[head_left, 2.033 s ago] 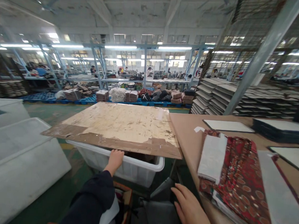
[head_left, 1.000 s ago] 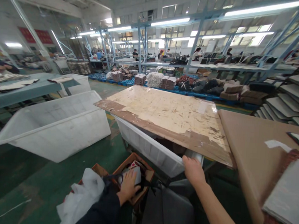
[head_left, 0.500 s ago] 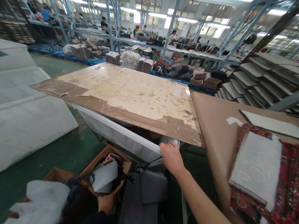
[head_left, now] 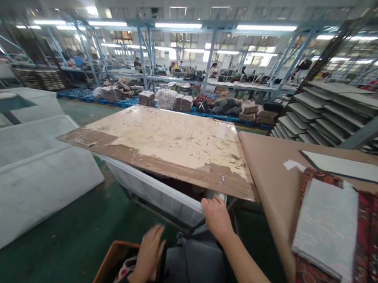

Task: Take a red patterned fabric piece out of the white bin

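Right hand (head_left: 217, 217): we see it gripping the bin (head_left: 160, 194) rim, under the board (head_left: 172, 144).
Left hand (head_left: 149, 254): open, blurred, above the box (head_left: 104, 269).
Bin axis: runs leftward, away from us.

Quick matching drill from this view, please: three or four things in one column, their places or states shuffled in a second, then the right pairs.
1 right hand
2 left hand
3 worn board
4 white sheet

a lies across the white bin
b rests on the white bin's rim
c lies on red patterned fabric
d open, over the brown box

Pairs: 1-b, 2-d, 3-a, 4-c
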Motion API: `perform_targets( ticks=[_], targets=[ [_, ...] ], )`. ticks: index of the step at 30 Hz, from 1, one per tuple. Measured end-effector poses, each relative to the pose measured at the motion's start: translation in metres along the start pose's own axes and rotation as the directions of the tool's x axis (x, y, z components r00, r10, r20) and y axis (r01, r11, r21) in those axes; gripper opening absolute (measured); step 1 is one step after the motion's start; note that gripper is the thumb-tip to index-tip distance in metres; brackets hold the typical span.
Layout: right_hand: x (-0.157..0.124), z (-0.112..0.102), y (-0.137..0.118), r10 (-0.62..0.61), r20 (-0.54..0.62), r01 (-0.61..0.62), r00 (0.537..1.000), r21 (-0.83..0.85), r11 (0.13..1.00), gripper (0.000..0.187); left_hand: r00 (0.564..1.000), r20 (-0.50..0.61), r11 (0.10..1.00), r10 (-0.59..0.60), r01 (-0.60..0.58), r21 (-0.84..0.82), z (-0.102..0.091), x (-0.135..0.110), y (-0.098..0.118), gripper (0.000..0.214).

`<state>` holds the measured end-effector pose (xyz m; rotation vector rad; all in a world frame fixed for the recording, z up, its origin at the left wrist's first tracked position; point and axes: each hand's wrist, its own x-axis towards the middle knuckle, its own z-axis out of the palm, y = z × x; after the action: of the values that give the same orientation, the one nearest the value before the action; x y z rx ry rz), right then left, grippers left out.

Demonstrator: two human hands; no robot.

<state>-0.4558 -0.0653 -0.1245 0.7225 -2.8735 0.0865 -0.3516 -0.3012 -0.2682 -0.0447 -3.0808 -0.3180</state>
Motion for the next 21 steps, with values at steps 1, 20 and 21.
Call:
perform_targets(
  ticks=[1, 20, 21],
  targets=[
    [0.0, 0.0, 0.0, 0.005, 0.002, -0.005, 1.0, 0.005, 1.0, 0.025, 0.988, -0.152, 0.999, -0.009, 0.016, 0.044, -0.027, 0.029, -0.001, 0.04],
    [0.003, -0.001, 0.001, 0.033, -0.046, -0.029, 0.998, 0.083, 0.996, 0.024, 0.991, 0.042, 0.924, 0.131, -0.137, 0.357, -0.174, 0.166, 0.061, 0.037],
    [0.003, 0.0, 0.001, 0.035, -0.048, -0.031, 0.998, 0.083, 0.996, 0.024, 0.991, 0.053, 0.923, 0.125, -0.136, 0.359, -0.172, 0.169, 0.065, 0.036]
  ],
)
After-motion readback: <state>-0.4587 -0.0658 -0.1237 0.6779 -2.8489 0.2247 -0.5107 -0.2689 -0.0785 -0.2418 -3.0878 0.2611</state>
